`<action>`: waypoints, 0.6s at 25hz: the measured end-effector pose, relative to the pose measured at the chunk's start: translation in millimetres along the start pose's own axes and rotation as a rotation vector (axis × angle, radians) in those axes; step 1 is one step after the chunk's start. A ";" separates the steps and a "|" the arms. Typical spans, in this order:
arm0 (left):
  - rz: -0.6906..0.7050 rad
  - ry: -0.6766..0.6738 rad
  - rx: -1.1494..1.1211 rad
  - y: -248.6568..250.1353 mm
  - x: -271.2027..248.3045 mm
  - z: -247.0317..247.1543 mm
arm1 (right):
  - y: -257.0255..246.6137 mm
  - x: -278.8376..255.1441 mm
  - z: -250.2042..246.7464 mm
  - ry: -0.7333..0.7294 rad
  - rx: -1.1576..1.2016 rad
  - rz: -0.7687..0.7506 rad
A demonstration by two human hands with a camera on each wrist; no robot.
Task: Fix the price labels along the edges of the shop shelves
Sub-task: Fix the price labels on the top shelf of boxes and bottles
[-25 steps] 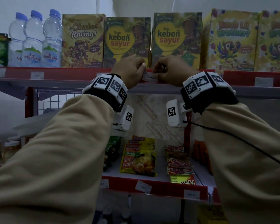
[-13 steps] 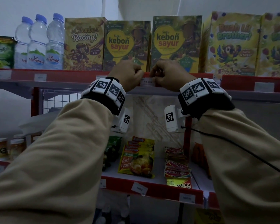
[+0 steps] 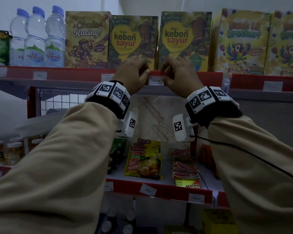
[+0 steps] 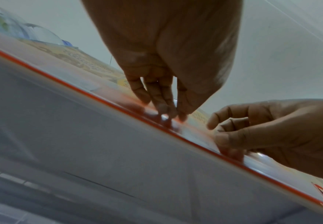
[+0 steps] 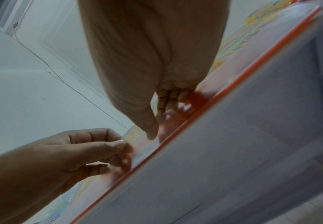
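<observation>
A white price label (image 3: 156, 80) reading 75.000 lies level on the red edge strip (image 3: 74, 74) of the top shelf. My left hand (image 3: 146, 73) pinches its left end and my right hand (image 3: 165, 74) pinches its right end, both with curled fingers. In the left wrist view my left hand (image 4: 168, 115) has its fingertips on the strip, with the right hand (image 4: 224, 136) just beside it. In the right wrist view my right hand (image 5: 162, 125) sits on the strip, and the left hand (image 5: 126, 151) pinches the label (image 5: 143, 153). The label's ends are hidden by fingers.
Cereal and milk boxes (image 3: 133, 41) and water bottles (image 3: 35, 38) stand right behind the strip. More labels sit on it at left (image 3: 40, 75) and right (image 3: 273, 85). On the lower shelf strip a label (image 3: 148, 190) hangs tilted beside another (image 3: 196, 198), below noodle packs (image 3: 144, 161).
The label was tilted between my fingers a second ago; now it lies level on the strip and more of its face shows. Both hands stayed at its ends.
</observation>
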State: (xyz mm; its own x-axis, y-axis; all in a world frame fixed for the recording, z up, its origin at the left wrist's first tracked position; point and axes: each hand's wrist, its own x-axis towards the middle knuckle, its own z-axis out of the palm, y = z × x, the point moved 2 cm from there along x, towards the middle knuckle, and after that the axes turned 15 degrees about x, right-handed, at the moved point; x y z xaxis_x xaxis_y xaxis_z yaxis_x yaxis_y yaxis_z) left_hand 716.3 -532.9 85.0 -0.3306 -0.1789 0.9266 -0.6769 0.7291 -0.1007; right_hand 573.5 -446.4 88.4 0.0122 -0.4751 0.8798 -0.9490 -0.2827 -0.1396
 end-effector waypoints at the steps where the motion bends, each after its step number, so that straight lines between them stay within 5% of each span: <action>1: 0.011 0.005 -0.001 -4.1 -2.8 -1.7 | -2.6 0.1 3.4 0.026 -0.037 0.017; 7: 0.151 -0.074 0.137 -41.9 -15.5 -17.0 | -27.1 5.5 31.6 0.077 -0.159 0.058; 15: 0.068 0.089 0.162 -121.3 -54.6 -16.9 | -74.1 22.4 76.2 0.089 -0.227 0.062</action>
State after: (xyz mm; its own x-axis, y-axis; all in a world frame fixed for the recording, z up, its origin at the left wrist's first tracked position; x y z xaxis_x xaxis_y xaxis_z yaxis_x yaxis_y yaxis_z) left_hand 827.5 -600.4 52.7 -0.3248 -0.0682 0.9433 -0.7545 0.6201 -0.2149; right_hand 668.1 -499.5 83.8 -0.0667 -0.4079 0.9106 -0.9936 -0.0559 -0.0979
